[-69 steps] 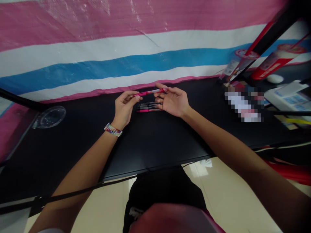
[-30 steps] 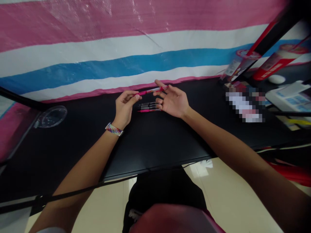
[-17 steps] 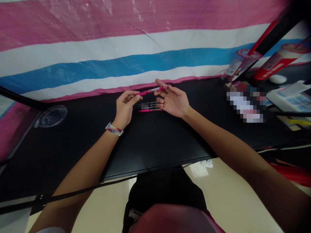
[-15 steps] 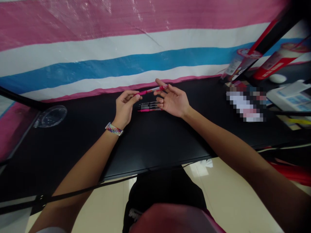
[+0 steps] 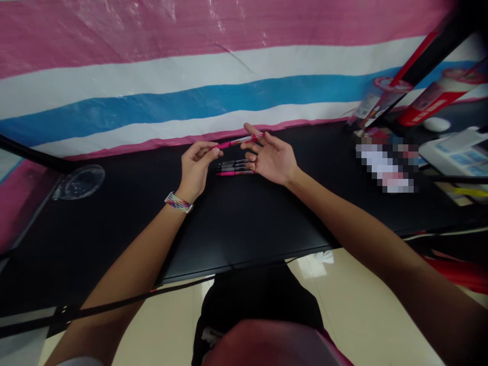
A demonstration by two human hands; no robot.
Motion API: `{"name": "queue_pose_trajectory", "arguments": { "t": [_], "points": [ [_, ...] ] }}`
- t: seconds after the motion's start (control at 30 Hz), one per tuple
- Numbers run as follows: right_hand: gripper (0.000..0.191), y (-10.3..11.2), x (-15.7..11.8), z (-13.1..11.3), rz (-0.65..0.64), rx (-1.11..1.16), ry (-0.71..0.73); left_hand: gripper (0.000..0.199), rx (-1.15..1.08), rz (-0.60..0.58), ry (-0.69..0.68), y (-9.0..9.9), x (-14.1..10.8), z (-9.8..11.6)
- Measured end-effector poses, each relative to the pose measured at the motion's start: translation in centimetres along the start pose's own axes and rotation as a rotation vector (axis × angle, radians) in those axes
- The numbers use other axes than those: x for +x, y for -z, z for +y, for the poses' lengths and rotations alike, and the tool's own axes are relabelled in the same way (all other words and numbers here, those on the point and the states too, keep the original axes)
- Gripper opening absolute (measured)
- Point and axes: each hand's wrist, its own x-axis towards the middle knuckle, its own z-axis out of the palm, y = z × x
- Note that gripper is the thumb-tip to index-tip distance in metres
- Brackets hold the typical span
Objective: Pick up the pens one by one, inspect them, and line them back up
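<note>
A pink pen point(image 5: 244, 140) with a clear barrel is held up, slightly tilted, above the black table. My left hand point(image 5: 197, 165) is closed, pinching the pen's left end between thumb and fingers. My right hand point(image 5: 272, 156) is open with the palm turned up and fingers spread. Its thumb and index finger lie by the pen's right end; whether they touch it I cannot tell. Several dark pens point(image 5: 233, 165) lie side by side on the table below, between the hands. A pink pen point(image 5: 234, 173) lies nearest me in that row, its right end close to my right fingertips.
Behind the black table point(image 5: 244, 229) hangs a striped plastic sheet point(image 5: 190, 112). A clear round lid point(image 5: 82, 182) lies to the left. Far right stand a cup with a straw point(image 5: 377, 104) and a red-and-white cup point(image 5: 434, 99), near a white round object point(image 5: 436, 124) and a blurred packet point(image 5: 385, 165).
</note>
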Motion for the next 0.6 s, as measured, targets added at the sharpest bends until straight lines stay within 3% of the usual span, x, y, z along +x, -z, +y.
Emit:
{"name": "queue_pose_trajectory", "arguments": {
  "t": [0.6],
  "points": [
    [0.062,0.9,0.43,0.14,-0.053,0.077,0.024,0.022,0.077,0.005,-0.045,0.48,0.06,-0.47]
  ]
}}
